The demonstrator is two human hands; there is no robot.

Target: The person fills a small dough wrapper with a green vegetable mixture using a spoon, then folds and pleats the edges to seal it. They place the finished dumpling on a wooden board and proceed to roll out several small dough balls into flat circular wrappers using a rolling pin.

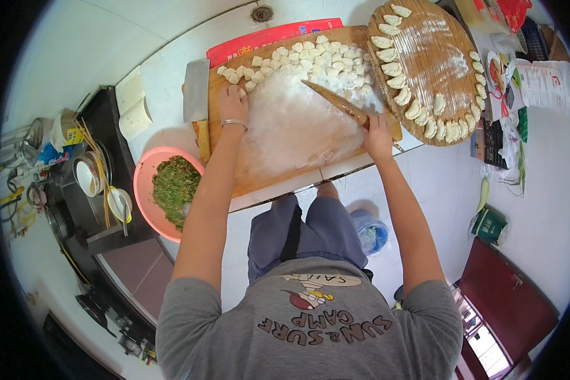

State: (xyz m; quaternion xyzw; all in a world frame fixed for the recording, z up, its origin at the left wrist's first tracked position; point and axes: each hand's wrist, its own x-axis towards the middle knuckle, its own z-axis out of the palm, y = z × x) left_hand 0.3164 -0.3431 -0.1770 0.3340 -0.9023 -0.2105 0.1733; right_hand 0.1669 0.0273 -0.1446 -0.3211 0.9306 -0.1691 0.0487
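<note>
Closed around a tapered wooden rolling pin (335,101), near its lower right end, with the right hand (378,136); pointing from that grip up and leftward over the flour (285,120) on the cutting board (259,180). Resting well left of the pin, by the cut dough pieces (307,56), with the left hand (234,109); cannot tell whether pinching one or only touching. Likely to squash or scatter pieces by swinging the pin's far tip, so near them. Could jar the round wooden board (434,57), up and right of the grip, with a careless knuckle, dislodging dumplings (402,96). Could also brush the cleaver (196,92), just left of the left hand, by drifting outward, or nudge the pink bowl (142,180) of chopped green filling (173,183) with the left forearm.
</note>
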